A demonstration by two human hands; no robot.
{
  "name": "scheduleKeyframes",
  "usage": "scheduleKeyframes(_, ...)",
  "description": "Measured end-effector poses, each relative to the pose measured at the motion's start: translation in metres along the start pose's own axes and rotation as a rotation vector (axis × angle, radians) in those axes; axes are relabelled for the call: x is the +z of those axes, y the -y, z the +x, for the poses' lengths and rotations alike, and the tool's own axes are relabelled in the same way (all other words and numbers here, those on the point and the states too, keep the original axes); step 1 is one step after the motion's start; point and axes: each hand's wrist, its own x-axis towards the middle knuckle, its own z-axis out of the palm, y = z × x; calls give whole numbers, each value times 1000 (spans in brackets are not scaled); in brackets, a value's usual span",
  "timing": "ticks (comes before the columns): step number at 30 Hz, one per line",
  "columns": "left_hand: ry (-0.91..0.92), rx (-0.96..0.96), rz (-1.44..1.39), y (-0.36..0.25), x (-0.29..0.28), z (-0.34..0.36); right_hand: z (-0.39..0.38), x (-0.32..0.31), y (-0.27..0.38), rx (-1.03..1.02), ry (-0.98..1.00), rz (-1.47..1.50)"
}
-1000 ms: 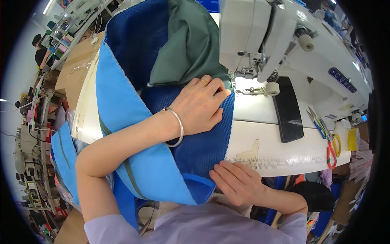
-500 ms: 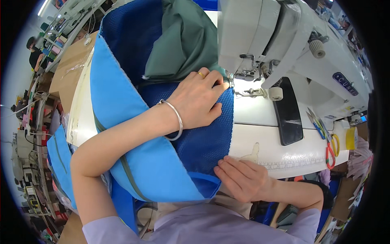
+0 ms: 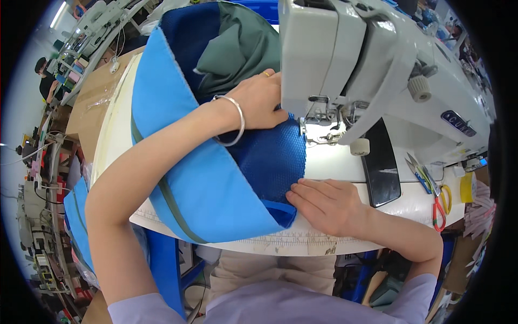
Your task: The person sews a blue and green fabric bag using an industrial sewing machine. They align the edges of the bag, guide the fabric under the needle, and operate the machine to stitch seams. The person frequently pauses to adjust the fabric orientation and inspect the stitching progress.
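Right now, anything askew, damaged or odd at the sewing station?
Nothing stands out. The left hand presses the dark blue mesh fabric flat near the sewing machine foot; the right hand holds its near edge. Phone and scissors lie flat on the table.

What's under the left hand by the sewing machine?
The left hand presses flat on dark blue mesh fabric, beside green cloth. The table beneath is covered.
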Motion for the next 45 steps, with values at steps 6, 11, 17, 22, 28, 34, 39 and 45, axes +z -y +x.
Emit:
scheduleKeyframes(6, 94, -20, -63, 6, -42, 19, 5, 7, -21, 58, -32, -71)
scheduleKeyframes(11, -76, 1, -32, 35, -43, -5, 7, 14, -26, 149, -91, -121)
scheduleKeyframes(17, 24, -20, 296, 30, -51, -58, 11, 18, -24, 173, -144, -111)
scheduleKeyframes(22, -425, 373, 395, -104, -77, -107, 3, 11, -18, 134, -69, -213)
scheduleKeyframes(28, -126, 723, -106, -207, -44, -153, -5, 1, 45, -175, 83, -252)
scheduleKeyframes(34, -160, 194, -78, -168, -36, -110, -20, -16, 100, -67, 72, -150)
scheduleKeyframes(39, -220, 57, 183, -127, 10, -101, -21, -15, 102, -20, 20, -217)
scheduleKeyframes(45, -252, 5, 230, -117, 18, -89, -23, -5, 104, 9, -8, -191)
